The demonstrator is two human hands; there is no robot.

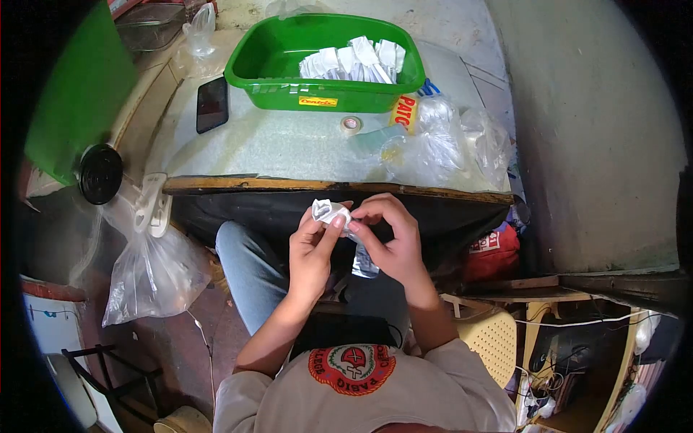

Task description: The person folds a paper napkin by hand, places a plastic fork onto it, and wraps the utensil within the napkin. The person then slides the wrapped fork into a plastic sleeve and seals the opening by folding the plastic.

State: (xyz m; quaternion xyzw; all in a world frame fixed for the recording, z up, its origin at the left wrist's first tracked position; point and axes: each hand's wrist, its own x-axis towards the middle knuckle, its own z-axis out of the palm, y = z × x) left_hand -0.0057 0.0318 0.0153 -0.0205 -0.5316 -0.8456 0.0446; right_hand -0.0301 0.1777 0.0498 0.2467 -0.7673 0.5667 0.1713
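Note:
Over my lap, in front of the table edge, my left hand (310, 249) pinches a crumpled white-and-silver foil-like packet (329, 211) between thumb and fingers. My right hand (392, 237) grips the same packet from the other side, with its thumb and fingertips close together. A shiny silver part of it hangs below the right hand. What exactly the packet is cannot be made out. On the table ahead, a green plastic basin (271, 92) holds several similar white-and-silver pieces (354, 60), heaped at its right side.
A dark phone (212, 105) lies left of the basin. A small tape roll (351, 125) and clear plastic bags (437, 144) are on the table (238, 155). A filled clear bag (155, 270) hangs at the left. At the right stand a wall (585, 123) and a yellow chair (491, 346).

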